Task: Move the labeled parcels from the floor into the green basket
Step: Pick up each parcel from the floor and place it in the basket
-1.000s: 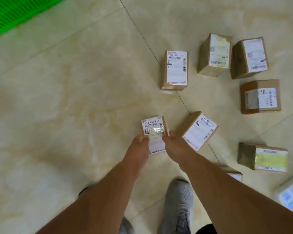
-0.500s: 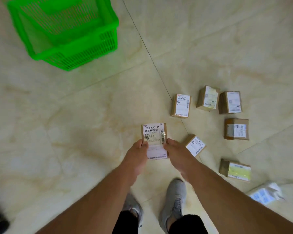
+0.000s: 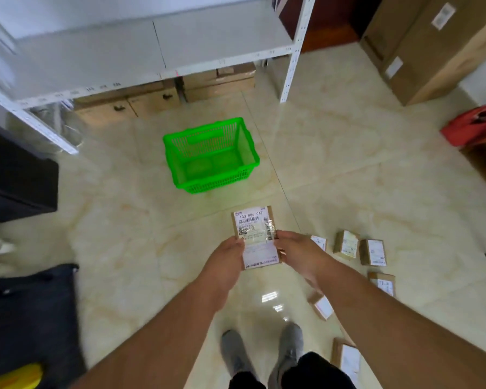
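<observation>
I hold a small brown parcel (image 3: 254, 234) with a white barcode label between both hands, well above the floor. My left hand (image 3: 228, 255) grips its left edge and my right hand (image 3: 293, 252) grips its right edge. The green basket (image 3: 180, 175) stands on the floor ahead, a bit left of the parcel; two flat shapes show on its bottom. Several more labeled parcels lie on the tiles to my right, among them one (image 3: 346, 244), another (image 3: 372, 251) and a near one (image 3: 321, 306).
A white metal shelf (image 3: 157, 49) with cardboard boxes beneath stands behind the basket. Large cartons (image 3: 421, 46) and a red bag (image 3: 473, 124) are at the right. Black furniture (image 3: 14, 169) and a dark bag (image 3: 31, 313) sit at the left. My feet (image 3: 264, 352) are below.
I have stood up with the parcel lifted off the floor in both hands. The view has swung up, so the basket and shelf now lie ahead and the floor parcels look smaller.
</observation>
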Action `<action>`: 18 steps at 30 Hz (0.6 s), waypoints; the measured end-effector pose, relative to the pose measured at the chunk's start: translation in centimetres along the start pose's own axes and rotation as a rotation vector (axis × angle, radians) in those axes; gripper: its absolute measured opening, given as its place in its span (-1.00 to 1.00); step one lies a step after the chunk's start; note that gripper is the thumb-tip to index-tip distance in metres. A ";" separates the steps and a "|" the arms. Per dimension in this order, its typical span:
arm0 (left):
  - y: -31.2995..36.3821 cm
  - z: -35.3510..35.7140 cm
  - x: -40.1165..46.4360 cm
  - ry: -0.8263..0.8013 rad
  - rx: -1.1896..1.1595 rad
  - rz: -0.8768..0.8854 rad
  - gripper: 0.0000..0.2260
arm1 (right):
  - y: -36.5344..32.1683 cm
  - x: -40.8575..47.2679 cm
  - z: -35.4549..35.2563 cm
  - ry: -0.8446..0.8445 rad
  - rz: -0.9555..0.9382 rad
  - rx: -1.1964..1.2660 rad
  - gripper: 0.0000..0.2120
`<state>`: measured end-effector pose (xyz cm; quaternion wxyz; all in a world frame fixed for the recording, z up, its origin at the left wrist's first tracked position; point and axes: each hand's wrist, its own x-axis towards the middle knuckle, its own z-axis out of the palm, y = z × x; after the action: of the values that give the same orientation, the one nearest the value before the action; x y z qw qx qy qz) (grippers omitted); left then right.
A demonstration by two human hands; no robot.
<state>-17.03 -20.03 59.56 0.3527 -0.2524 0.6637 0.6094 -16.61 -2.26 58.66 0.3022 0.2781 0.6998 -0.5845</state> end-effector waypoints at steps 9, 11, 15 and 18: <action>8.7 -3.8 1.1 0.053 -0.052 0.070 -0.71 | -9.8 3.9 1.1 -0.104 -0.084 -0.029 -0.64; 10.9 -4.1 2.5 0.074 -0.039 0.067 -0.69 | -11.9 6.1 0.8 -0.127 -0.089 -0.032 -0.65; 14.9 -4.5 6.0 0.103 -0.112 0.061 -0.67 | -16.1 10.6 0.0 -0.165 -0.080 -0.067 -0.64; 17.2 -4.9 8.7 0.109 -0.193 0.048 -0.67 | -18.8 13.4 -0.3 -0.203 -0.065 -0.093 -0.64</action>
<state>-36.39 -21.86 63.72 0.2755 -0.3021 0.6258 0.6642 -39.49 -4.49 60.86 0.3650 0.1801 0.7007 -0.5859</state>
